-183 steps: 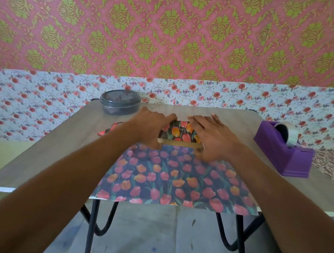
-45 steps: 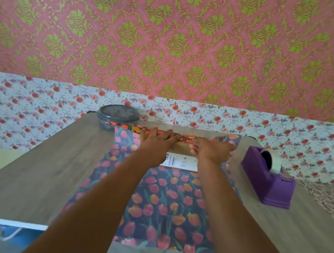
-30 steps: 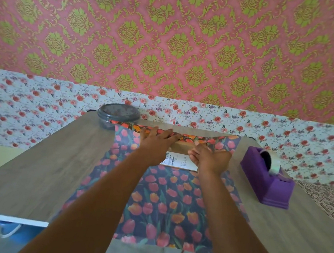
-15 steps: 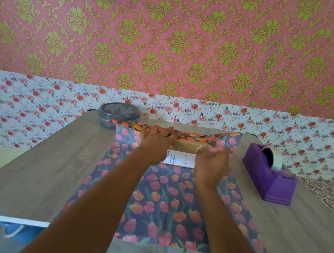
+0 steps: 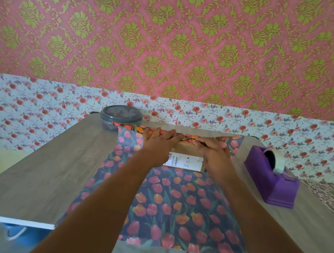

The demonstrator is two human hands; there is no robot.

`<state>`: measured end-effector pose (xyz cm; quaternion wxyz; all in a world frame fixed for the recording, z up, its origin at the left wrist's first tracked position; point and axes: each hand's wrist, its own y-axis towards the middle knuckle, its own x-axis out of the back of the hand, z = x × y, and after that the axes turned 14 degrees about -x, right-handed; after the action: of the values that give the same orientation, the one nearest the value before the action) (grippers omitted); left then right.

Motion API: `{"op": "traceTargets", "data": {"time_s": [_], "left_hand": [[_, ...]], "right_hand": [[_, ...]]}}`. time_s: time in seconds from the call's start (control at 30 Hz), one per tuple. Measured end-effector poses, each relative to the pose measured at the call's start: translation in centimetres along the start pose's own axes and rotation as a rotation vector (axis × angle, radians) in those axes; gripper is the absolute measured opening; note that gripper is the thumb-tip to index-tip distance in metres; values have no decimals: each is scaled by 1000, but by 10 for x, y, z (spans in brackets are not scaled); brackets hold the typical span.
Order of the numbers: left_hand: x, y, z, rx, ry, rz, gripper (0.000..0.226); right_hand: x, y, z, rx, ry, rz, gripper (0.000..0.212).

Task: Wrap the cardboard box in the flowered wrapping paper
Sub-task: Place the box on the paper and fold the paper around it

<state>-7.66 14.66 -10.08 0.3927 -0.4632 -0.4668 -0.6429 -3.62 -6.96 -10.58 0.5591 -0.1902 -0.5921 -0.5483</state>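
A flat cardboard box (image 5: 187, 150) with a white label lies on the far part of the dark tulip-print wrapping paper (image 5: 169, 205), which is spread over the table toward me and hangs over the near edge. The paper's far edge is folded up over the box's far side. My left hand (image 5: 157, 146) lies flat with straight fingers pressing that fold onto the box. My right hand (image 5: 214, 154) lies beside it on the box's right part, fingers stretched toward the fold. Both hands cover much of the box.
A purple tape dispenser (image 5: 271, 178) with a clear roll stands at the right of the wooden table (image 5: 42, 174). A grey lidded round container (image 5: 120, 117) sits at the far left corner by the wall. The paper's near edge overhangs the table front.
My right hand, which had lifted and curled at the box's right end half a second ago, has come back down flat on the box. My left hand has stayed pressing the fold.
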Motion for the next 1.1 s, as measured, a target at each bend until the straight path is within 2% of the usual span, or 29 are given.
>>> {"op": "traceTargets", "data": {"time_s": [0.1, 0.2, 0.3, 0.37, 0.43, 0.53, 0.6, 0.7, 0.73, 0.8, 0.87, 0.93, 1.0, 1.1], "left_hand": [[3, 0, -1, 4, -2, -1, 76], [2, -1, -4, 26, 19, -13, 76], [-1, -9, -2, 98, 16, -105, 62], [-6, -17, -2, 122, 72, -164, 61], [-11, -22, -1, 123, 122, -184, 66], [-10, -21, -4, 135, 103, -182, 66], [-4, -20, -6, 156, 70, -147, 63], [3, -18, -8, 191, 28, -89, 60], [4, -18, -8, 191, 19, -76, 60], [5, -18, -6, 182, 4, -63, 59], [7, -18, -5, 168, -6, -55, 60], [9, -19, -7, 178, -22, -54, 59], [10, -20, -12, 218, -22, -54, 57], [10, -21, -17, 252, 45, -53, 59]], "right_hand": [[-2, -2, 5, 0, -96, 17, 60], [3, -4, 6, -34, -229, -42, 60], [7, -9, 5, -56, -296, -74, 64], [7, -11, 4, -49, -259, -82, 62], [8, -14, 6, -7, -193, -148, 54], [11, -20, 5, 108, -237, -293, 43], [14, -25, 4, 147, -268, -282, 37], [20, -30, -3, 157, -234, -156, 29], [24, -33, -7, 117, -199, -145, 29], [33, -39, -15, 6, -76, -264, 25], [44, -47, -28, -173, 55, -443, 17], [56, -56, -44, -388, 59, -518, 15], [68, -64, -62, -635, 42, -511, 20], [80, -74, -91, -1000, 158, -333, 43]]}}
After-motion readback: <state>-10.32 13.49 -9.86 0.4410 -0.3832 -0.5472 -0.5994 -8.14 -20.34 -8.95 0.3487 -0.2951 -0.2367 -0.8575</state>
